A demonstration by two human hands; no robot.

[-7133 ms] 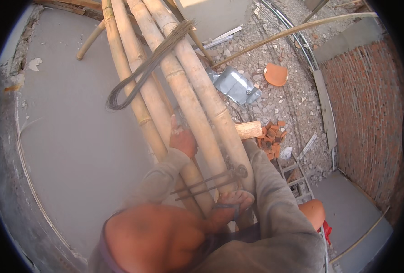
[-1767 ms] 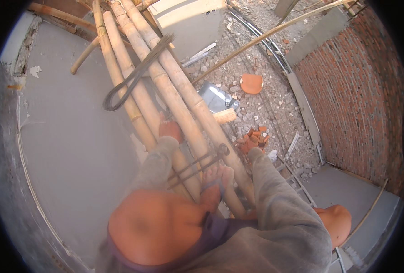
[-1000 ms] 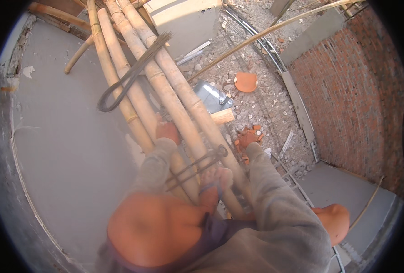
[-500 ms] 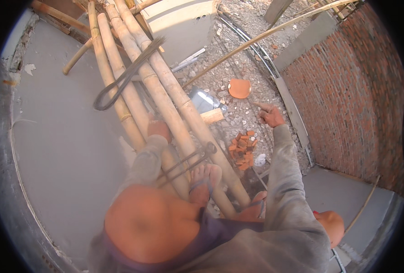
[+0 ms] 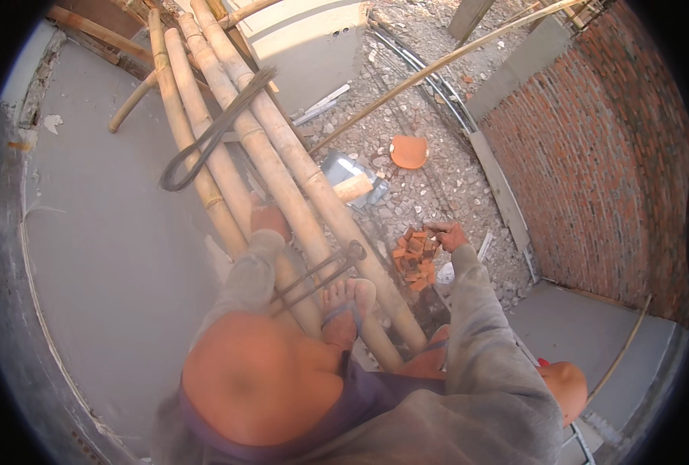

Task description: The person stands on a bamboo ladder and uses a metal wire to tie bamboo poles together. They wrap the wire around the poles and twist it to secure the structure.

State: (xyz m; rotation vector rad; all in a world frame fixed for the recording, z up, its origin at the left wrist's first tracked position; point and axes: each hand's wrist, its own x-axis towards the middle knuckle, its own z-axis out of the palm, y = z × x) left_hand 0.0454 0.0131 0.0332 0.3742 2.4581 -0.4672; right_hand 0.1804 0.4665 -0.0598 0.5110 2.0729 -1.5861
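- Across the left and middle of the scene run four pale tan bamboo poles (image 5: 281, 182), side by side, slanting from the far left to the near middle.
- On the second pole from the left lies the left hand (image 5: 270, 219), its back upward, at the end of a dusty grey sleeve; its fingers are blurred, so I cannot tell how tightly they close or whether they grip the pole.
- To the right of the poles, the right hand (image 5: 448, 234) is half open, one finger stretched toward the left and the others bent.
- Seen from above, that hand meets the right edge of a heap of broken orange brick pieces (image 5: 416, 260); the height between them cannot be judged.
- Over the far part of the poles lies a looped bundle of thin dark grey wire (image 5: 240, 105), its bend to the left.
- Near the lower ends, slim dark metal rods (image 5: 313, 275) with a curled right end cross the poles, just beyond a sandalled foot (image 5: 346, 302).
- Farther right, on the pale rubble ground (image 5: 430, 194), rest a rounded orange piece (image 5: 409, 152) and a shiny blue-grey sheet (image 5: 343, 167).
- Along the far right stands a red brick wall (image 5: 585, 170).
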